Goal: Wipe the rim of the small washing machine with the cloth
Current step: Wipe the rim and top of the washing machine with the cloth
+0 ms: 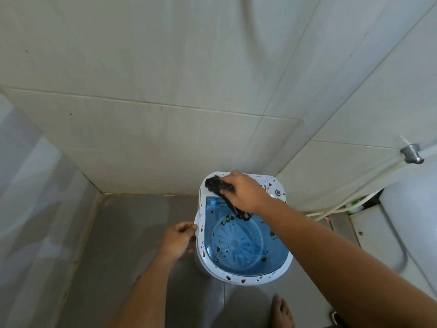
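Note:
The small washing machine (236,279) stands on the floor in the tiled corner, with a white rim spotted brown and a blue tub holding dark debris. My right hand (246,194) is shut on a dark cloth (216,184) and presses it on the far left part of the rim; a strip of cloth dangles over the tub. At the rim's left edge my left hand (178,240) pinches the machine.
Tiled walls meet just behind the machine. A pale hose (350,185) runs from a metal wall fitting (411,153) down to the right of the machine. A white fixture (402,233) fills the right side. My bare foot (282,311) is on the grey floor in front.

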The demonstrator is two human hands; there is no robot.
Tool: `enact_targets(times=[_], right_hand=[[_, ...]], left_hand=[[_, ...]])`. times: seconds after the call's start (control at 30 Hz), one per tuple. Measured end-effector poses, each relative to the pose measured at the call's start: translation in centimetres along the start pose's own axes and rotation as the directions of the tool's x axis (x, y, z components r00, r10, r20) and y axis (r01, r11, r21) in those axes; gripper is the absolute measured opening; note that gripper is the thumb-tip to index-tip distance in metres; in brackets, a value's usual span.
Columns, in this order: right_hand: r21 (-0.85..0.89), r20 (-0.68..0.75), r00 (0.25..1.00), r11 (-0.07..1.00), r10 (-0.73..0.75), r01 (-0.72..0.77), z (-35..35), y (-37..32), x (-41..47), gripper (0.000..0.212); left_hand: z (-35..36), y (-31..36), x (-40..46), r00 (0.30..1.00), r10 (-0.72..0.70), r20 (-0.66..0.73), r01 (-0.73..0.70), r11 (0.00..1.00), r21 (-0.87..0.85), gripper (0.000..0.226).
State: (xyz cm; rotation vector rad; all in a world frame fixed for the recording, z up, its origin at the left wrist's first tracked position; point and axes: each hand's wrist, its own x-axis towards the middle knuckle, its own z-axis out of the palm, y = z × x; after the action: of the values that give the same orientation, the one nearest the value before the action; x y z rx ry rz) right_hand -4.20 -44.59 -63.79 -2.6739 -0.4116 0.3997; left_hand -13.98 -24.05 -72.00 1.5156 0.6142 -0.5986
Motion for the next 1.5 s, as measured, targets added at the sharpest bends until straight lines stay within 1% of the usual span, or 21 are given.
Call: enact_targets(times=[0.03, 0.07, 0.1, 0.17, 0.2, 0.23, 0.3, 0.4, 0.5, 0.8, 0.9, 0.93, 1.0, 1.03, 1.1, 1.13, 1.2, 1.27, 1.33, 1.43, 1.5], right_hand=[[0.047, 0.063, 0.998, 0.999, -0.010, 0.007, -0.5, 0.2, -0.1, 0.028], [0.090, 0.065, 0.998, 0.996, 0.003, -0.009, -1.1, 0.3, 0.1, 0.029], [0.126, -0.002, 0.999, 0.991, 0.036, -0.036, -1.6, 0.4, 0.4, 0.033], [0.147, -0.221, 0.965, 0.983, 0.141, -0.110, -2.1, 0.6, 1.2, 0.041], [0.117, -0.285, 0.941, 0.981, 0.180, -0.152, -1.9, 0.6, 1.5, 0.041], [0.061, -0.304, 0.933, 0.981, 0.193, -0.184, -1.4, 0.5, 1.6, 0.038], [-0.083, -0.279, 0.947, 0.979, 0.158, -0.188, 0.4, 0.0, 1.3, 0.037], [-0.212, -0.290, 0.957, 0.973, 0.029, -0.093, 2.9, -0.4, -0.1, 0.050], [-0.337, -0.253, 0.964, 0.941, -0.081, -0.010, 4.3, -0.4, -1.3, 0.058], [-0.512, -0.223, 0.970, 0.858, -0.096, -0.033, 6.3, -1.2, -2.3, 0.068], [-0.450, -0.180, 0.979, 0.893, -0.096, 0.005, 6.5, -1.9, -2.5, 0.067], [-0.353, -0.151, 0.984, 0.935, -0.097, 0.038, 6.0, -2.0, -2.4, 0.062], [-0.050, -0.103, 0.993, 0.997, -0.062, 0.057, 4.1, -2.3, -1.9, 0.051], [0.061, -0.150, 0.988, 0.997, -0.031, 0.040, 3.1, -2.2, -1.4, 0.046], [0.177, -0.335, 0.938, 0.984, 0.087, -0.028, 1.0, -1.6, 0.4, 0.045], [0.185, -0.410, 0.901, 0.980, 0.144, -0.073, 0.1, -1.0, 1.5, 0.047], [0.100, -0.437, 0.874, 0.977, 0.214, -0.190, -0.9, 0.0, 3.3, 0.051], [-0.026, -0.340, 0.901, 0.955, 0.269, -0.295, -0.6, -0.1, 4.3, 0.055], [-0.125, -0.260, 0.925, 0.941, 0.276, -0.315, 1.1, -1.4, 4.1, 0.065], [-0.157, -0.241, 0.962, 0.974, 0.125, -0.166, 4.8, -3.8, 3.1, 0.075], [-0.073, -0.141, 0.990, 0.997, -0.024, 0.014, 6.2, -4.6, 3.0, 0.070]], left_hand=[[0.0, 0.0, 0.0, 1.000, 0.001, 0.000, -0.001, 1.000, 0.003, 0.010], [0.0, 0.0, 0.0, 1.000, 0.003, 0.001, -0.003, 1.000, 0.010, 0.010], [0.1, 0.0, 0.0, 1.000, 0.006, 0.001, -0.007, 1.000, 0.016, 0.010], [0.2, 0.0, -0.1, 1.000, 0.008, -0.008, -0.008, 1.000, 0.011, 0.011], [0.2, -0.1, -0.1, 1.000, 0.007, -0.014, -0.007, 1.000, 0.006, 0.012], [0.2, -0.1, -0.1, 1.000, 0.005, -0.018, -0.005, 1.000, 0.002, 0.012], [0.3, -0.2, -0.2, 1.000, 0.000, -0.018, 0.000, 1.000, 0.000, 0.012], [0.2, -0.2, 0.1, 1.000, 0.000, -0.018, 0.000, 1.000, -0.002, 0.013], [0.1, 0.0, 0.1, 1.000, 0.002, -0.006, -0.002, 1.000, 0.000, 0.012], [0.3, 0.3, -0.4, 1.000, -0.022, -0.010, 0.021, 1.000, -0.012, 0.012], [0.5, 0.3, -0.5, 0.999, -0.025, -0.027, 0.025, 1.000, -0.019, 0.011], [0.5, 0.3, -0.5, 0.999, -0.028, -0.028, 0.028, 0.999, -0.019, 0.011], [0.5, 0.3, -0.4, 0.999, -0.027, -0.031, 0.027, 1.000, -0.016, 0.012], [0.4, 0.2, -0.4, 0.999, -0.024, -0.030, 0.023, 1.000, -0.012, 0.013], [0.3, 0.1, -0.3, 1.000, -0.018, -0.025, 0.018, 1.000, -0.002, 0.014], [0.3, 0.1, -0.3, 1.000, -0.017, -0.023, 0.017, 1.000, -0.002, 0.014], [0.3, 0.0, -0.3, 1.000, -0.014, -0.020, 0.014, 1.000, 0.000, 0.013], [0.2, 0.0, -0.2, 1.000, -0.012, -0.021, 0.012, 1.000, 0.004, 0.012], [0.2, 0.0, 0.0, 1.000, -0.012, -0.025, 0.012, 1.000, -0.005, 0.011], [0.1, -0.1, 0.2, 1.000, -0.015, -0.016, 0.015, 1.000, 0.008, 0.011], [0.1, -0.2, 0.4, 1.000, -0.020, -0.013, 0.020, 1.000, -0.005, 0.012]])
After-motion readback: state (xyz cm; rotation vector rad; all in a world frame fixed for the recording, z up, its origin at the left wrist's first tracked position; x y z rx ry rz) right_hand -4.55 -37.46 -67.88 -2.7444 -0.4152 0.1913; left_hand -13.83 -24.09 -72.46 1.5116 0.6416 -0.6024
